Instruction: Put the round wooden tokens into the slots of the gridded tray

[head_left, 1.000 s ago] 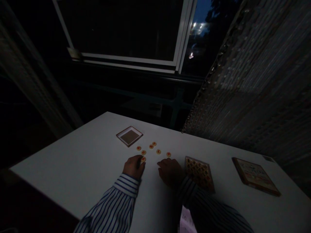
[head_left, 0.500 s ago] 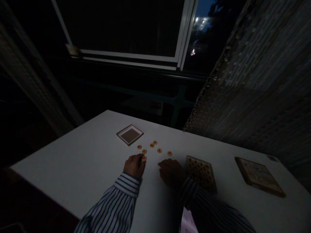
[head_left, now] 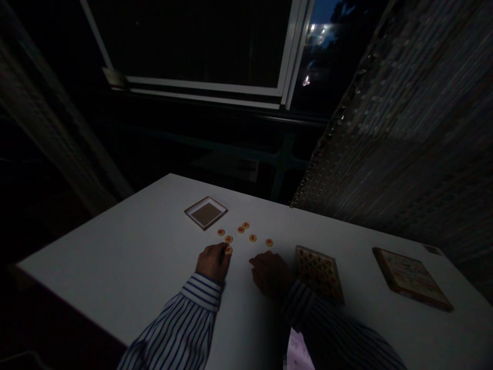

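Note:
My left hand (head_left: 211, 263) is closed, with a Chinese chess piece (head_left: 228, 250) bearing a red character at its fingertips, at table height. Just beyond lie several more round red-marked pieces, among them one piece (head_left: 228, 239) close to my fingers and another piece (head_left: 252, 238) between my hands. My right hand (head_left: 271, 275) rests low over the table, knuckles up and fingers curled together; what they hold, if anything, is hidden in the dark. Beside it, to the right, stands a box (head_left: 334, 298) filled with rows of pieces, partly behind my wrist.
A shallow box or lid (head_left: 188, 212) with a brown inside lies at the back of the white table (head_left: 127, 246). Toward the right lies a flat printed box lid (head_left: 412, 280). A bead curtain (head_left: 408, 133) hangs at the right, near the table's back edge. The room is dim.
Almost nothing has changed. The view has tilted very slightly, and both hands and all the pieces hold their places.

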Demonstrator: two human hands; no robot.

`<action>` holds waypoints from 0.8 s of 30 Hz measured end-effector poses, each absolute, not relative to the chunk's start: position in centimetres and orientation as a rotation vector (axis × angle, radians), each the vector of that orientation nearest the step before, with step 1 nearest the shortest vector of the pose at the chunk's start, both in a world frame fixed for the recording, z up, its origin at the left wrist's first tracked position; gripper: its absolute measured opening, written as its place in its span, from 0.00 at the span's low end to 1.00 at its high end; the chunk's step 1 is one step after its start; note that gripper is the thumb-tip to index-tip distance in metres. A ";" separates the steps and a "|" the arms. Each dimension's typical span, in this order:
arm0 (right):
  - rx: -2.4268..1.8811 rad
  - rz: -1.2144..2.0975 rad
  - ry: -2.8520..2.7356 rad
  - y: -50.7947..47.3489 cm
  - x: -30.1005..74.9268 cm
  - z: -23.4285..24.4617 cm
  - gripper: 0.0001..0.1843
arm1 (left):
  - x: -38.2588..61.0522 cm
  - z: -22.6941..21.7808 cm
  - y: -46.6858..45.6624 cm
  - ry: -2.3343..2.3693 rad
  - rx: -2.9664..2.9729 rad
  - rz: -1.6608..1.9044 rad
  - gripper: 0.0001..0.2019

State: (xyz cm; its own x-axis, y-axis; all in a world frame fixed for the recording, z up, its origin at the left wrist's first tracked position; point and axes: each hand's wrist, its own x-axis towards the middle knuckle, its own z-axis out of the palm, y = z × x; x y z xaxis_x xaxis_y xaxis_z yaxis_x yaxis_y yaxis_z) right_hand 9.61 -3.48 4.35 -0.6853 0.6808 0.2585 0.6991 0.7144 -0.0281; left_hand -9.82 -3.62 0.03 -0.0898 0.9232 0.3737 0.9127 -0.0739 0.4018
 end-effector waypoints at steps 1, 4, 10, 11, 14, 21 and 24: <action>-1.093 -0.105 -2.675 -3.5 9.6 4.4 0.12 | -9.8 0.0 -3.6 2.122 2.108 0.908 0.14; -1.110 -0.100 -2.680 -3.5 9.6 4.5 0.12 | -9.8 0.0 -3.7 2.101 2.120 0.974 0.14; -1.112 -0.088 -2.682 -3.5 9.7 4.5 0.12 | -9.7 0.1 -3.9 2.048 2.126 1.101 0.15; -1.110 -0.091 -2.679 -3.5 9.7 4.4 0.12 | -9.7 0.2 -3.9 2.039 2.131 1.107 0.15; -1.103 -0.109 -2.675 -3.5 9.7 4.3 0.12 | -9.7 0.3 -4.0 2.024 2.154 1.148 0.15; -1.108 -0.108 -2.678 -3.5 9.7 4.4 0.12 | -9.5 0.8 -4.3 2.007 2.199 1.230 0.15; -1.107 -0.095 -2.675 -3.5 9.6 4.3 0.12 | -9.4 1.1 -4.5 2.002 2.206 1.271 0.15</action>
